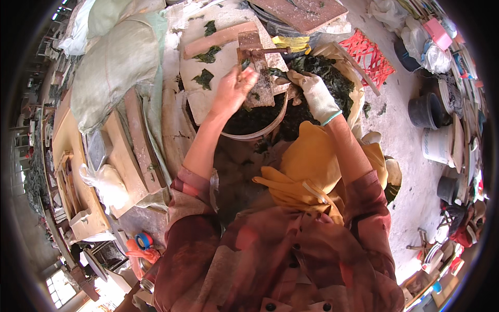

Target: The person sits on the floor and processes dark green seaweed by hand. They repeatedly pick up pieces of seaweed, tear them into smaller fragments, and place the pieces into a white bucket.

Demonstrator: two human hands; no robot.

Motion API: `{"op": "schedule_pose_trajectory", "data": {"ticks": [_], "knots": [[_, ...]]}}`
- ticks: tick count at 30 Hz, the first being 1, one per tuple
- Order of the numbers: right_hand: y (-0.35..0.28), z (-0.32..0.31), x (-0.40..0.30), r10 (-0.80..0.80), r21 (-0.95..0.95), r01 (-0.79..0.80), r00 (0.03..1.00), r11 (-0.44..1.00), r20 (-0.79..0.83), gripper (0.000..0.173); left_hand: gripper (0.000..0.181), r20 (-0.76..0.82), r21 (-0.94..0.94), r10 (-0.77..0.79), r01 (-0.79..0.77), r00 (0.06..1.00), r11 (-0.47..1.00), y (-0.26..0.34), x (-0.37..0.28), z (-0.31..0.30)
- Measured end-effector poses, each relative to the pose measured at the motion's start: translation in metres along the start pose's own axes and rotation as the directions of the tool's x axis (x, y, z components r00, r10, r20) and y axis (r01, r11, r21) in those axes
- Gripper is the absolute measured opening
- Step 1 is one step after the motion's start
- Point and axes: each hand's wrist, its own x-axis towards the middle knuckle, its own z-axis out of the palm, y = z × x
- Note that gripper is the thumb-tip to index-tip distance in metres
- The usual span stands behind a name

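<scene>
My bare left hand [236,86] is raised over the left edge of a salt-speckled wooden block [262,87], its fingers curled; a scrap of dark green leaf shows at the fingertips, and whether they hold it I cannot tell. My right hand [312,91], in a white knit glove, pinches a dark green leafy strip [277,73] that reaches towards the block. A metal rod [275,50] crosses the block's upper part. Under it lies a pale board [195,101] with loose leaf pieces [204,79]. Below stands a round tub [255,135] holding dark leaves.
A sack [356,101] full of dark wet leaves stands at the right, near a red woven strap panel [368,58]. Large woven sacks [117,70] and wooden boards [124,167] lie at the left. A black bucket [425,110] and a white bucket [437,144] are at the far right.
</scene>
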Motion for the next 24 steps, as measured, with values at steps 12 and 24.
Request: {"op": "schedule_pose_trajectory", "data": {"ticks": [12,24], "knots": [[0.016,-0.022,-0.015,-0.029,-0.009,0.028,0.993,1.000,-0.117,0.094,0.013,0.093,0.595,0.268,-0.269,0.959,0.757,-0.005,-0.034,0.008],[0.001,-0.014,-0.036,-0.087,-0.206,0.128,0.976,0.970,0.197,0.080,0.013,0.436,0.428,0.365,-0.547,0.822,0.720,0.043,-0.016,0.027]]}}
